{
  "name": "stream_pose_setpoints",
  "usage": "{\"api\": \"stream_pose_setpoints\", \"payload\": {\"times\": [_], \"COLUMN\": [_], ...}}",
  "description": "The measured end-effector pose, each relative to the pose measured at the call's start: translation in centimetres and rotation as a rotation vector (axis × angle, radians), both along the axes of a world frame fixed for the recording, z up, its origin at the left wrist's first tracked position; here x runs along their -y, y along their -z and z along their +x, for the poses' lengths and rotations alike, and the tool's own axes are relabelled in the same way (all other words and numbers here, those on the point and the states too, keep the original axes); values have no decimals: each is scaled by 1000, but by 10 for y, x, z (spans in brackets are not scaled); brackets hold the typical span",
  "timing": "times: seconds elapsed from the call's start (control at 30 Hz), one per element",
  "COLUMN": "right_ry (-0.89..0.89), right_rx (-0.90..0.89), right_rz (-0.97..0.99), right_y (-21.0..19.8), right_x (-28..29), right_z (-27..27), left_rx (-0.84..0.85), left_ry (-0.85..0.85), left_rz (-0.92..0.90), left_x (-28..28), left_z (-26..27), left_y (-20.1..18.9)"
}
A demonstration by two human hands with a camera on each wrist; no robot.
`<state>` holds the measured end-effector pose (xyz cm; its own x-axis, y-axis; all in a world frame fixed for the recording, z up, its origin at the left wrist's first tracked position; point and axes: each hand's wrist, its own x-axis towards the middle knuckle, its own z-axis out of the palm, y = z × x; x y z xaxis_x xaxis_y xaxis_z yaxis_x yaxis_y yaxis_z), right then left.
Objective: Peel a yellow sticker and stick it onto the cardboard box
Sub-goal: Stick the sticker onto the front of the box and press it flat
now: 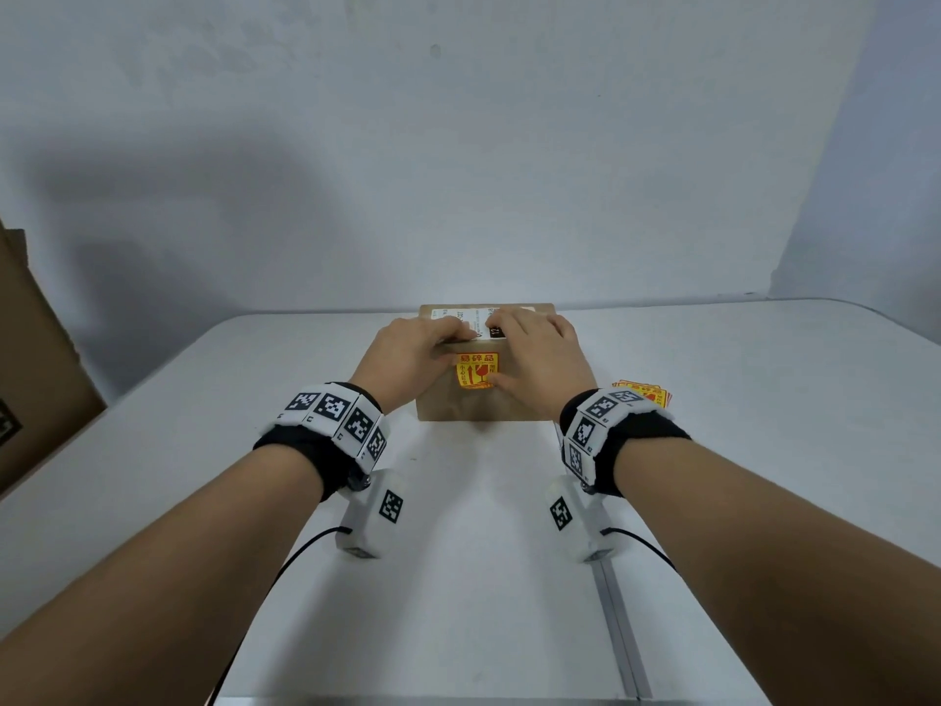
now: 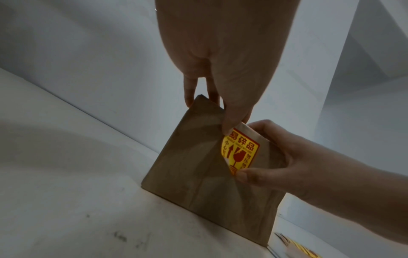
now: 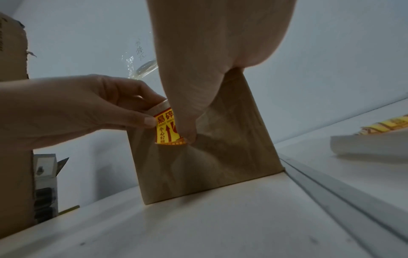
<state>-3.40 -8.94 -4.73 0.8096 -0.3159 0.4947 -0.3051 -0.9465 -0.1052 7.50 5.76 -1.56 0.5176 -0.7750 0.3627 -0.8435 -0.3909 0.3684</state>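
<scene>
A brown cardboard box stands on the white table, with a yellow fragile sticker on its near face. My left hand hooks its fingers over the box's top edge, and its thumb presses the sticker's upper left corner. My right hand lies over the top edge on the other side, its thumb pressing the sticker's lower right corner. In the left wrist view the sticker has its lower left edge slightly lifted off the box.
A stack of yellow stickers lies right of the box, behind my right wrist. A white shipping label covers the box top. A large cardboard carton stands at the left table edge. A metal seam runs along the table.
</scene>
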Motion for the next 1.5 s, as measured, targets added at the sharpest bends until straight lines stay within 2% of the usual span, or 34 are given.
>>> {"api": "stream_pose_setpoints", "payload": {"times": [0.17,0.3,0.53,0.93,1.17,1.5], "right_ry": [41,66,41,20,18,22], "right_rx": [4,11,1,0,62,24], "right_rz": [-60,-107,-86,-33,-10,-58], "right_y": [3,5,3,3,6,7], "right_x": [-4,-5,-3,-5,-4,-1], "right_z": [3,5,0,-1,1,0], "left_rx": [53,178,325,518,533,503], "left_ry": [-7,17,-82,30,108,171], "left_rz": [33,77,161,296,309,299], "left_x": [1,10,27,22,16,9], "left_z": [-3,-4,-1,15,22,26], "left_y": [1,4,9,10,11,5]}}
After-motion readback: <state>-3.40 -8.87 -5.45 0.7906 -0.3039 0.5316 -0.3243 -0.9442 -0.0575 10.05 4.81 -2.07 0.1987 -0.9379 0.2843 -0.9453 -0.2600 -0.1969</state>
